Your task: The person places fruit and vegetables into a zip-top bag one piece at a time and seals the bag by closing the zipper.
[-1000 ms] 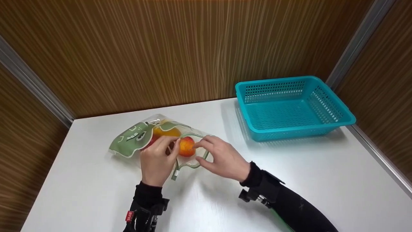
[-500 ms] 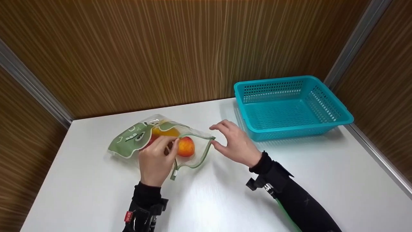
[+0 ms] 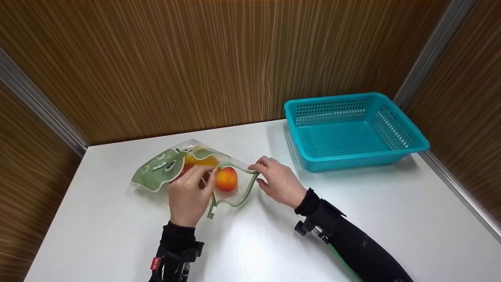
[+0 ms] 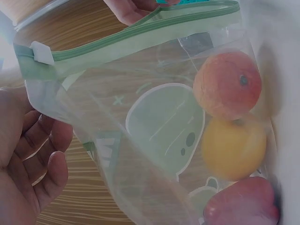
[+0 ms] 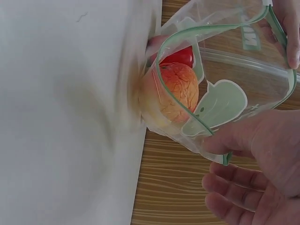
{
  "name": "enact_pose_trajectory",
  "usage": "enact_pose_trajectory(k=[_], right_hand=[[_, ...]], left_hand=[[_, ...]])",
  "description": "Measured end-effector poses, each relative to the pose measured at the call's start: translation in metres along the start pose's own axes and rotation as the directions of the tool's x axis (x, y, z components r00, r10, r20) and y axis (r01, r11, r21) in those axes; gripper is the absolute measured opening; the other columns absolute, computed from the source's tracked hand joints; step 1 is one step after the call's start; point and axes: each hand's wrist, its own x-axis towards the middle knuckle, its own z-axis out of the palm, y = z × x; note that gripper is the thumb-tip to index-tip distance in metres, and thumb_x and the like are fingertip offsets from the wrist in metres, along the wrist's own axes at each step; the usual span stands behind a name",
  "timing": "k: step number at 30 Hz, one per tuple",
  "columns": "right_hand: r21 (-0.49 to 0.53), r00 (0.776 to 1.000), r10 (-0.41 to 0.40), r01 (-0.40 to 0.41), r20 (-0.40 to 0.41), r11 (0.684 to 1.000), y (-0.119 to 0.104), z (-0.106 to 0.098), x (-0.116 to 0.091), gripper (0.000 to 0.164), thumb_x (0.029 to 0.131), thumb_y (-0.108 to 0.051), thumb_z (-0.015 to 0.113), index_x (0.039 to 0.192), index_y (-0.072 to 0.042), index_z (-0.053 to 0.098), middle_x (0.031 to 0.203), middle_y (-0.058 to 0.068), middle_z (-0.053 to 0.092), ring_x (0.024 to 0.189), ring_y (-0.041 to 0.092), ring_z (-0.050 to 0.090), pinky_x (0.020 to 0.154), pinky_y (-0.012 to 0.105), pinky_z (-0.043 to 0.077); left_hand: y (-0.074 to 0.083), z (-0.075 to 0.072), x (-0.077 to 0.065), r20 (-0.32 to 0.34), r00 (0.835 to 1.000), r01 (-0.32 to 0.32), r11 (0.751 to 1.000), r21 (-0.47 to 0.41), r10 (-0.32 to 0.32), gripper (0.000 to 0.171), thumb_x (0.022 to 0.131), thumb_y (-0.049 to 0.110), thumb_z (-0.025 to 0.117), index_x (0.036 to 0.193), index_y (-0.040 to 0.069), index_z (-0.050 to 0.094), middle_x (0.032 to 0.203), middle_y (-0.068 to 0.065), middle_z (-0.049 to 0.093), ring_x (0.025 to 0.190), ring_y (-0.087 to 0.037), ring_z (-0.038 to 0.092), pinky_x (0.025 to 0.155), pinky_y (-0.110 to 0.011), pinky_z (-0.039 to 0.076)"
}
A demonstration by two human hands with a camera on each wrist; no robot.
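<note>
A clear zip bag (image 3: 156, 172) with green cartoon print lies on the table, its green-edged mouth gaping to the right. Just inside the mouth is a red-orange fruit (image 3: 227, 179), like a peach or apple. Deeper in are a yellow fruit (image 4: 234, 147) and a shiny red one (image 4: 241, 201), their kinds unclear through the film. My left hand (image 3: 190, 192) pinches the upper part of the rim between thumb and index finger. At the far right corner of the mouth, my right hand (image 3: 280, 182) pinches the edge. The white zip slider (image 4: 42, 53) sits at the opposite corner.
A turquoise plastic basket (image 3: 360, 158) stands at the back right of the white table (image 3: 250, 246). Wood-grain panels (image 3: 195, 70) rise behind the table and on both sides.
My right hand has drawn back from the red-orange fruit, moved right, then come down to the bag's corner and pinched it. My left hand stays on the rim.
</note>
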Motion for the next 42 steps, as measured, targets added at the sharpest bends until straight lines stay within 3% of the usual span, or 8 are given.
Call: enact_pose_trajectory(k=[13,20,25,29,33,36,39,42], right_hand=[[-0.093,0.985,-0.108,0.096,-0.138,0.991,0.002,0.002,0.002,0.014,0.082,-0.014,0.072,0.095,-0.019,0.074,0.083,-0.003,0.064,0.076,0.013,0.059,0.063,0.023,0.052],[-0.097,0.986,-0.027,0.012,-0.164,0.995,0.005,-0.012,0.005,0.008,0.085,-0.018,0.07,0.091,-0.018,0.075,0.082,-0.002,0.067,0.076,0.013,0.06,0.063,0.024,0.05],[-0.109,0.98,0.053,-0.074,-0.19,0.991,0.009,-0.024,0.005,0.009,0.086,-0.02,0.069,0.091,-0.017,0.075,0.083,-0.001,0.068,0.078,0.016,0.062,0.063,0.028,0.051],[-0.1,0.966,0.096,-0.122,-0.24,0.987,0.012,-0.033,0.004,0.009,0.086,-0.018,0.067,0.089,-0.016,0.075,0.081,0.0,0.067,0.077,0.017,0.063,0.061,0.03,0.052],[-0.086,0.954,0.129,-0.157,-0.269,0.984,0.014,-0.04,0.003,0.009,0.085,-0.016,0.066,0.087,-0.015,0.075,0.078,0.0,0.066,0.076,0.017,0.063,0.061,0.032,0.053],[-0.085,0.952,0.142,-0.17,-0.271,0.982,0.015,-0.044,0.003,0.01,0.085,-0.015,0.065,0.087,-0.015,0.075,0.078,0.0,0.066,0.076,0.018,0.064,0.061,0.032,0.053],[-0.083,0.951,0.154,-0.183,-0.268,0.98,0.018,-0.047,0.002,0.009,0.086,-0.016,0.066,0.087,-0.015,0.075,0.079,0.001,0.066,0.076,0.018,0.063,0.062,0.033,0.054],[-0.072,0.95,0.168,-0.193,-0.262,0.978,0.02,-0.051,0.002,0.009,0.086,-0.016,0.066,0.088,-0.015,0.075,0.08,0.001,0.067,0.077,0.019,0.063,0.062,0.034,0.053]], left_hand=[[0.002,-0.002,0.0,0.033,0.999,0.035,0.999,-0.008,-0.035,0.01,0.083,0.021,0.072,0.087,0.011,0.073,0.074,-0.002,0.07,0.059,-0.016,0.062,0.053,-0.025,0.048],[0.004,-0.004,0.001,0.082,0.996,0.049,0.999,-0.015,-0.048,0.009,0.084,0.02,0.071,0.088,0.013,0.072,0.075,0.0,0.07,0.061,-0.014,0.062,0.053,-0.024,0.048],[0.01,-0.007,0.001,0.191,0.98,0.054,0.998,-0.03,-0.048,0.012,0.084,0.022,0.07,0.094,0.014,0.071,0.077,0.002,0.067,0.061,-0.009,0.058,0.055,-0.02,0.047],[0.017,-0.009,0.0,0.366,0.93,0.049,0.999,-0.005,-0.044,0.043,0.076,0.038,0.077,0.113,0.018,0.066,0.087,0.004,0.065,0.069,-0.007,0.055,0.06,-0.019,0.044],[0.02,-0.01,-0.002,0.589,0.807,0.028,0.999,0.037,-0.045,0.084,0.063,0.05,0.083,0.135,0.023,0.049,0.109,0.004,0.06,0.089,-0.012,0.057,0.073,-0.028,0.049],[0.02,-0.01,-0.004,0.684,0.728,0.017,0.998,0.054,-0.049,0.093,0.063,0.041,0.086,0.142,0.025,0.04,0.12,0.003,0.057,0.105,-0.016,0.057,0.084,-0.039,0.052],[0.018,-0.011,-0.004,0.713,0.7,0.016,0.999,0.049,-0.046,0.09,0.066,0.022,0.084,0.144,0.026,0.038,0.123,0.003,0.056,0.11,-0.018,0.056,0.091,-0.044,0.05],[0.015,-0.011,-0.004,0.69,0.723,0.023,1.0,0.021,-0.031,0.082,0.069,0.007,0.078,0.141,0.025,0.043,0.119,0.003,0.059,0.105,-0.018,0.058,0.092,-0.042,0.051]])
